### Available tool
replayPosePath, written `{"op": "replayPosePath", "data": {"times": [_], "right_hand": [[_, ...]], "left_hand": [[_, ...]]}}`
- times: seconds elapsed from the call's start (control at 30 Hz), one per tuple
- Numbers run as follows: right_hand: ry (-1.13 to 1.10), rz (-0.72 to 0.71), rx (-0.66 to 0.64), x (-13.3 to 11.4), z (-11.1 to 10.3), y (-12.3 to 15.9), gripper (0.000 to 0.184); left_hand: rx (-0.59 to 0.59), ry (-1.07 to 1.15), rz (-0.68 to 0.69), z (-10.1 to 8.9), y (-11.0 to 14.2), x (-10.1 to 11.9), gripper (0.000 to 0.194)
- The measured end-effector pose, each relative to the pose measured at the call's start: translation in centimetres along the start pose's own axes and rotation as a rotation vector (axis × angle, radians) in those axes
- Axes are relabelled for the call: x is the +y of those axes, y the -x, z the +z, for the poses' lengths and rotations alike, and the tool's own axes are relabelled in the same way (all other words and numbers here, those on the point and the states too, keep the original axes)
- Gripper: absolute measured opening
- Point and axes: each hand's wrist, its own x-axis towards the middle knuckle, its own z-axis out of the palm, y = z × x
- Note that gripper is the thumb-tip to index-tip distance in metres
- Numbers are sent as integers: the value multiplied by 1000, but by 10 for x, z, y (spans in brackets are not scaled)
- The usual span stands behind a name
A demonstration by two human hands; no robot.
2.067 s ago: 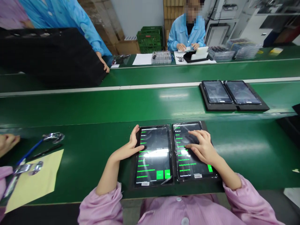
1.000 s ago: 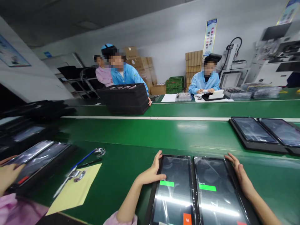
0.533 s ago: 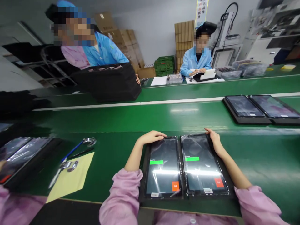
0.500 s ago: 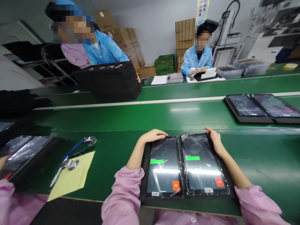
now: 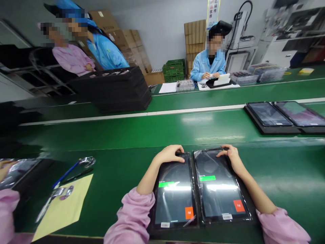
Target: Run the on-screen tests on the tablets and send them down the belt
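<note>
Two tablets in clear film lie side by side on dark backing in front of me, both screens lit with a green bar and a red button. My left hand (image 5: 171,155) is closed over the top edge of the left tablet (image 5: 175,203), its thumb on the glass and the other fingers curled over the edge. At the top right corner of the right tablet (image 5: 220,200), my right hand (image 5: 232,158) grips the edge, one digit resting on the screen. The undersides of both tablets are hidden.
Left lie a yellow sheet (image 5: 68,206), a blue pen (image 5: 66,174) and a black pen (image 5: 77,176). A co-worker's hand (image 5: 6,169) touches another tablet. Two tablets on a black tray (image 5: 279,130) sit far right. Across the line stand a black stack (image 5: 119,91) and co-workers.
Lists of green text on both screens gave way to a green bar and red button. My right hand moved from the screen to the top edge. The blue-clothed person's hand left the black stack.
</note>
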Motion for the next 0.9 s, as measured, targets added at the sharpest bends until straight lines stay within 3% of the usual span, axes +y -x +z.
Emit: {"op": "replayPosePath", "data": {"times": [0.17, 0.3, 0.47, 0.67, 0.8, 0.9], "right_hand": [[4, 22, 10, -4, 0, 1, 70], [-63, 24, 49, -7, -2, 2, 74], [-44, 49, 170, -11, -3, 4, 70], [-62, 52, 157, -14, -3, 4, 68], [-29, 51, 136, -15, -4, 4, 70], [-22, 24, 112, -17, -6, 4, 73]], "left_hand": [[43, -4, -43, 4, -2, 0, 20], [-39, 36, 19, -4, 4, 1, 40], [-61, 86, 30, -7, 4, 1, 25], [-14, 50, 16, -1, 1, 0, 19], [-98, 40, 57, -7, 7, -1, 45], [-128, 82, 51, -10, 8, 0, 34]]}}
